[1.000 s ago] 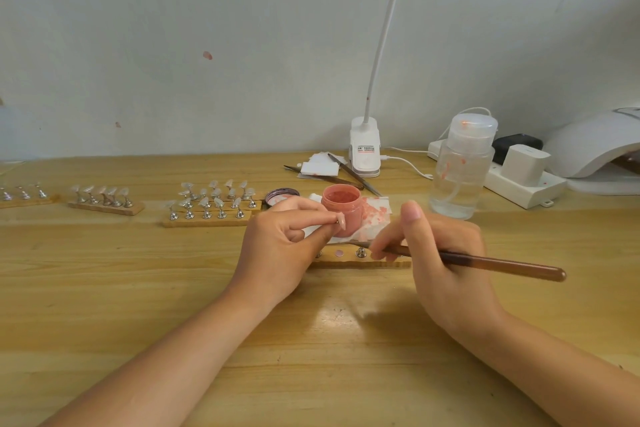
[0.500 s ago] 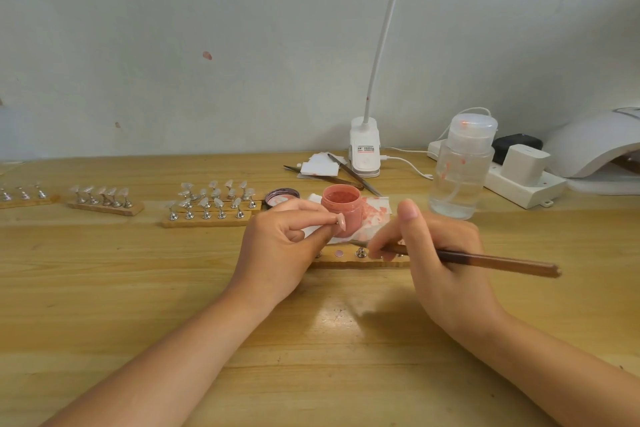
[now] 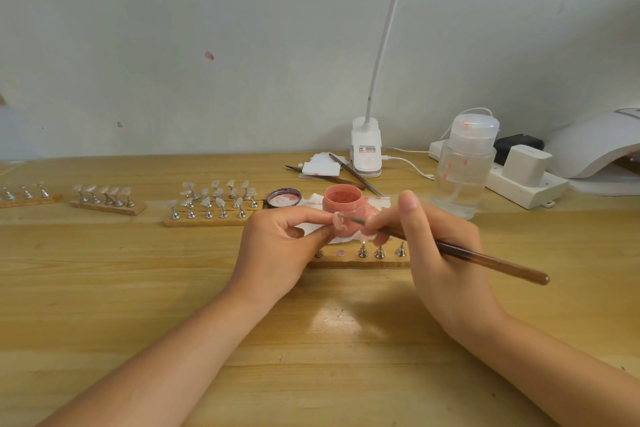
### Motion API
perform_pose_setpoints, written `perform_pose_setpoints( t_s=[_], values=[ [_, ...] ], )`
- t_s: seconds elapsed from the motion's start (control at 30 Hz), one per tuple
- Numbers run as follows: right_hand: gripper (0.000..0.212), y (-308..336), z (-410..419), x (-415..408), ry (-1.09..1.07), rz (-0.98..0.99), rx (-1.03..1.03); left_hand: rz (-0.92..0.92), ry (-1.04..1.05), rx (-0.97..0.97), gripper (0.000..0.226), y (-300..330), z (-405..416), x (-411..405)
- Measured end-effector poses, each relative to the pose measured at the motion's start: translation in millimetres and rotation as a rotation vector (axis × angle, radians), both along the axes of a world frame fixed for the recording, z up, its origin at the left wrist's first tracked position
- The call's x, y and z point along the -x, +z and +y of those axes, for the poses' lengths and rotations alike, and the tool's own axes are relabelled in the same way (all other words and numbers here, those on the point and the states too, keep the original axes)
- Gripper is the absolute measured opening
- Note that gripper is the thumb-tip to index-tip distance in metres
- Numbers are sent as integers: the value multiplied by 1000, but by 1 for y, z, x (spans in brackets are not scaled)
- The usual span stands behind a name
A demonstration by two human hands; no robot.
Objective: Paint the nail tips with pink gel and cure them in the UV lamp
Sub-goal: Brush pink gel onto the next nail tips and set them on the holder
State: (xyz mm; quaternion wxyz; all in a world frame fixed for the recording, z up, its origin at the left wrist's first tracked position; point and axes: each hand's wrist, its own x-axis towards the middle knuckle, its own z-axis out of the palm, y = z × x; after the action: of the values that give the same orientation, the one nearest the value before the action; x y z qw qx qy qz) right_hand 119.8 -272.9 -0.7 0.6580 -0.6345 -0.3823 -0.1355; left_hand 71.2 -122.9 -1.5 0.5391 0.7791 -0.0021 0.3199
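My left hand (image 3: pixel 282 246) pinches a small nail tip (image 3: pixel 337 220) on its stand between thumb and forefinger, just in front of the open pink gel jar (image 3: pixel 343 206). My right hand (image 3: pixel 440 253) grips a brown brush (image 3: pixel 485 262), and the thin bristle end touches the held nail tip. Below the hands lies a wooden strip (image 3: pixel 360 262) with metal stands, partly hidden by my fingers. The white UV lamp (image 3: pixel 595 146) sits at the far right edge.
Three wooden strips of clear nail tips (image 3: pixel 213 203) line the left side. The jar lid (image 3: pixel 283 197), a stained tissue (image 3: pixel 313 199), tweezers (image 3: pixel 355 178), a clip lamp (image 3: pixel 366 149), a pump bottle (image 3: pixel 462 166) and a power strip (image 3: pixel 526 184) stand behind the hands.
My right hand has shifted left and raised the brush, bringing its tip from the wooden strip up onto the nail tip. The left hand has hardly moved.
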Motion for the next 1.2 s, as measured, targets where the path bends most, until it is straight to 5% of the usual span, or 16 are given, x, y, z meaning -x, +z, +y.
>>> perform_pose_setpoints(
  t_s=[0.63,1.2],
  values=[
    [49,2,0,5,40,154,-54,6,-9,42,11,-2,1,-2],
    [45,-1,0,3,13,86,-38,-38,-42,20,13,0,0,-2]
  ],
)
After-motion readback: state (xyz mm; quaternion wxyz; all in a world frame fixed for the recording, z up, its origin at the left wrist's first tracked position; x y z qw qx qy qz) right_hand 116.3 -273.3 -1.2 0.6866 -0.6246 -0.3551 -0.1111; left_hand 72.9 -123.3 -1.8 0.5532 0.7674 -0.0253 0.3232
